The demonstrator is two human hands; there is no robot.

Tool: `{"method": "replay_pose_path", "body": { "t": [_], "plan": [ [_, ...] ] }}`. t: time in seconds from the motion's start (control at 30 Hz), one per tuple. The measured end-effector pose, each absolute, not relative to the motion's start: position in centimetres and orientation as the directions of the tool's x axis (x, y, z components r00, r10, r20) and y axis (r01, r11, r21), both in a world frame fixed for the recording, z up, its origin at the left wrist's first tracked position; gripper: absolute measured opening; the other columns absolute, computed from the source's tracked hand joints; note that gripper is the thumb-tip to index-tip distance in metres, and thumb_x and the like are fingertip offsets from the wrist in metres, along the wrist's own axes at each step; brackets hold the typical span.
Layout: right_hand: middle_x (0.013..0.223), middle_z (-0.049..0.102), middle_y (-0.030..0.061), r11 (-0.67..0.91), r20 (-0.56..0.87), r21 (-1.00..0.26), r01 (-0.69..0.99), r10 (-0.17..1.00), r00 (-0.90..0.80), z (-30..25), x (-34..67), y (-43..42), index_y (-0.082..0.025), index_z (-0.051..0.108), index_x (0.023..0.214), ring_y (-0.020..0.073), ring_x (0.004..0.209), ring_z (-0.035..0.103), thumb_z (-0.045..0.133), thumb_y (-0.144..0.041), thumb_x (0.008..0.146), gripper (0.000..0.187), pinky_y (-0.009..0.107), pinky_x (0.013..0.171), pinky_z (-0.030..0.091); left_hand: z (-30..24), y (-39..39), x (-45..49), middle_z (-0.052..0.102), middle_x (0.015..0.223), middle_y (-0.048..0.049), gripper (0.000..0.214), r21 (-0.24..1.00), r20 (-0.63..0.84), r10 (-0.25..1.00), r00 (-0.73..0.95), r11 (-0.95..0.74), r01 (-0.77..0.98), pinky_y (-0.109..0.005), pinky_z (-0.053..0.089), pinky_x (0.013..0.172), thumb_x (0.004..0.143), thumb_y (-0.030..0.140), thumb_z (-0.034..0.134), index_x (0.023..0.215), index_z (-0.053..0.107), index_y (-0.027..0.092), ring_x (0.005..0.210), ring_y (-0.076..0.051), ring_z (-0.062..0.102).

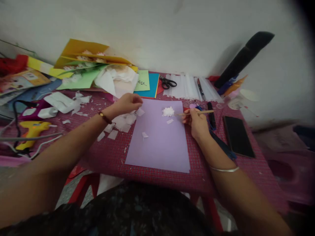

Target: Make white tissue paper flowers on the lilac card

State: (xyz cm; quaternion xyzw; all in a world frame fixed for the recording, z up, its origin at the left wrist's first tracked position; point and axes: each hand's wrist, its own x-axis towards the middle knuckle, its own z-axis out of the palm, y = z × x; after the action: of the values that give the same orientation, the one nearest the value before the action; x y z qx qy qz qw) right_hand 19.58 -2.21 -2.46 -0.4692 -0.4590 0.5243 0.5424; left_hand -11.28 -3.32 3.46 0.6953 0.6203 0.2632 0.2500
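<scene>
A lilac paper sheet (159,141) lies on the red checked table (110,157). A small white paper flower (168,111) sits near its far edge, with small white paper bits (145,134) on the sheet. My right hand (195,123) is closed around a thin wooden stick (199,112) that points left toward the flower. My left hand (128,102) hovers over a heap of white paper squares (123,121) at the sheet's left corner, fingers curled; what they hold, if anything, is hidden.
Black scissors (168,82), clear glue sticks (192,87) and coloured paper sheets (93,65) lie at the back. A yellow glue gun (31,131) with cables is at the left. A black phone (238,136) and a black marker (211,114) lie right of my right hand.
</scene>
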Motion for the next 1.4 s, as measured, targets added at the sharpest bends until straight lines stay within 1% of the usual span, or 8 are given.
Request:
{"method": "replay_pose_path", "body": {
  "t": [0.2,0.33,0.43,0.6,0.87,1.0,1.13,1.4],
  "plan": [
    [0.058,0.063,-0.0006,0.044,0.042,-0.992,-0.117,0.999,0.022,-2.6,19.4,-2.4,-0.02,0.062,0.074,0.0105,0.045,0.055,0.063,-0.052,0.083,0.034,0.024,0.045,0.047,1.7,-6.2,-10.2,0.07,0.103,-0.0159,0.032,0.15,0.031,0.946,0.323,-0.324,0.934,-0.039,0.046,0.083,0.074,0.014,0.054,0.103,0.068,0.014,0.093,-0.029,0.064],
    [0.059,0.062,-0.0009,0.056,0.055,-0.993,-0.101,0.998,0.007,-2.6,19.5,-2.4,-0.021,0.061,0.076,0.0104,0.046,0.055,0.061,-0.053,0.084,0.033,0.024,0.045,0.047,0.9,-5.9,-9.1,0.068,0.09,-0.0167,0.022,0.075,0.07,0.958,0.277,-0.282,0.957,-0.041,0.045,0.085,0.08,0.009,0.046,0.081,0.067,0.014,0.091,-0.03,0.063],
    [0.059,0.062,-0.0007,0.057,0.057,-0.992,-0.113,0.998,0.002,-2.6,19.4,-2.4,-0.021,0.062,0.075,0.0103,0.046,0.055,0.062,-0.051,0.084,0.032,0.024,0.046,0.047,0.7,-4.8,-9.4,0.067,0.083,-0.0128,0.016,0.165,0.123,0.973,0.194,-0.213,0.963,-0.039,0.045,0.08,0.078,0.014,0.05,0.075,0.066,0.016,0.083,-0.027,0.063],
    [0.058,0.062,-0.0005,0.105,0.108,-0.99,-0.097,0.994,-0.026,-2.6,19.1,-2.5,-0.021,0.062,0.073,0.0115,0.047,0.055,0.061,-0.052,0.085,0.033,0.026,0.046,0.046,1.4,-3.2,-10.5,0.065,0.071,-0.0043,0.014,0.558,0.125,0.991,0.038,-0.102,0.823,-0.029,0.043,0.065,0.071,0.019,0.054,0.076,0.066,0.017,0.064,-0.017,0.057],
    [0.058,0.061,0.0002,0.137,0.144,-0.988,-0.077,0.984,-0.103,-2.6,18.9,-2.6,-0.022,0.061,0.072,0.0127,0.047,0.053,0.061,-0.053,0.086,0.033,0.028,0.046,0.045,1.3,-4.9,-9.6,0.061,0.065,-0.0058,0.013,0.257,0.044,0.975,0.217,-0.22,0.941,-0.031,0.034,0.06,0.072,0.025,0.059,0.061,0.061,0.018,0.059,-0.016,0.049],
    [0.061,0.063,0.0002,0.16,0.165,-0.985,-0.06,0.98,-0.107,-2.6,18.8,-2.8,-0.022,0.061,0.076,0.0132,0.048,0.055,0.061,-0.058,0.084,0.037,0.028,0.048,0.047,1.8,-5.2,-8.8,0.059,0.064,-0.0031,0.012,0.54,-0.012,0.992,0.123,-0.097,0.836,-0.028,0.034,0.058,0.071,0.026,0.062,0.063,0.06,0.018,0.058,-0.013,0.049],
    [0.075,0.069,0.0009,0.172,0.18,-0.984,-0.055,0.961,-0.208,-2.1,18.0,-3.9,-0.023,0.062,0.086,0.013,0.054,0.059,0.061,-0.06,0.083,0.038,0.028,0.053,0.05,2.6,-5.8,-6.3,0.057,0.063,0.0003,0.018,0.883,-0.056,0.993,0.108,-0.002,0.47,-0.025,0.035,0.056,0.071,0.033,0.068,0.069,0.062,0.016,0.057,-0.01,0.047],
    [0.07,0.063,-0.0009,0.227,0.193,-0.972,0.066,0.924,-0.331,-0.9,17.0,-5.7,-0.023,0.058,0.077,0.0131,0.062,0.059,0.061,-0.048,0.086,0.026,0.028,0.061,0.049,2.1,-5.9,-0.4,0.056,0.062,0.0022,0.016,0.957,0.065,0.982,0.179,-0.112,0.269,-0.022,0.033,0.054,0.073,0.026,0.069,0.065,0.06,0.015,0.057,-0.007,0.046]
  ]
}}
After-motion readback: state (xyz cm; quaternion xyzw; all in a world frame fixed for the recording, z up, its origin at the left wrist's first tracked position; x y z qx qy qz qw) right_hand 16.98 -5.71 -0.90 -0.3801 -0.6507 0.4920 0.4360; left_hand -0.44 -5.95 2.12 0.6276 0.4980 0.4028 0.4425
